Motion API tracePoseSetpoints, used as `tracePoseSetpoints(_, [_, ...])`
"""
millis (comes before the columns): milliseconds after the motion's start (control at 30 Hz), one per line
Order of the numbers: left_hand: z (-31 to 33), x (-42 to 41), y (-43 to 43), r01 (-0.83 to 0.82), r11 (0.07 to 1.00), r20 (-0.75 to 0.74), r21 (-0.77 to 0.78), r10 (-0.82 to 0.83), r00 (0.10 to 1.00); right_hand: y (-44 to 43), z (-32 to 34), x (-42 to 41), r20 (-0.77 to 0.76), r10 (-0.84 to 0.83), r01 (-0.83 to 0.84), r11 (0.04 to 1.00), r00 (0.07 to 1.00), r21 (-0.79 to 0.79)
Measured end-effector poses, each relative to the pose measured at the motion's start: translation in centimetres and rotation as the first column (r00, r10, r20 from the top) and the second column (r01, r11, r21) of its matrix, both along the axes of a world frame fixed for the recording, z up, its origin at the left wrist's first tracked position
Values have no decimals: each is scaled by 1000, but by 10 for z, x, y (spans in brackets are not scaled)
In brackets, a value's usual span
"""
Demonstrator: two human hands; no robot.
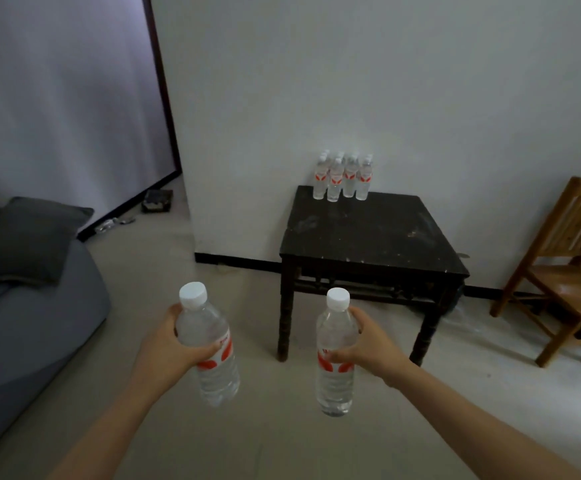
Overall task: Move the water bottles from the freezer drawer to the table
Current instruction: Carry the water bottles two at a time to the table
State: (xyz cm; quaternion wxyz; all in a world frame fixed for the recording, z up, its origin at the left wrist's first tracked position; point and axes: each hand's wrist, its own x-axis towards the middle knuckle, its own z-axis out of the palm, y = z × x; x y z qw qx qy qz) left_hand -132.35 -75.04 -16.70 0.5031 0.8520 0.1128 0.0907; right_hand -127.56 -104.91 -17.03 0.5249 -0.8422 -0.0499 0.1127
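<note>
While held out over the pale floor (282, 427), left hand (164, 344) wrapped tight round the middle of a clear plastic water bottle with a white cap and red-and-white label (209, 351), fingers (209, 348) curled across its front, bottle leaning slightly with the cap toward the camera. Right hand (368, 344) likewise closed round a second clear plastic water bottle of the same kind (336, 355), gripped at label height, thumb across the front, bottle close to upright. Both bottles in the air, apart from each other, well short of the dark square wooden table (372, 233) standing against the white wall (351, 81). On the far edge of that table, next to the wall, a tight cluster of matching clear bottles (342, 176), all upright, exact count unclear. Rest of the tabletop scuffed and speckled. To the right, a brown wooden slatted chair (566, 271), near the table. To the left, a grey sofa (33, 323) bearing a dark grey cushion (29, 237). Freezer drawer nowhere in view.
</note>
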Motion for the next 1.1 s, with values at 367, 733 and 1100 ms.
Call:
tracePoseSetpoints(367, [24, 146, 68, -68, 998, 86, 4, 67, 994, 74, 4, 173, 74, 27, -28, 1000, 997, 10])
tracePoseSetpoints(733, [8, 285, 163, -45, 997, 49, -60, 48, 998, 156, 0, 286, 58, -20, 23, 998, 998, -57])
tracePoseSetpoints(1100, [22, 477, 249, 224, 974, 122, -34, -218, 968, 242, 10, 382, 78, -400, 406, 910, 913, -84])
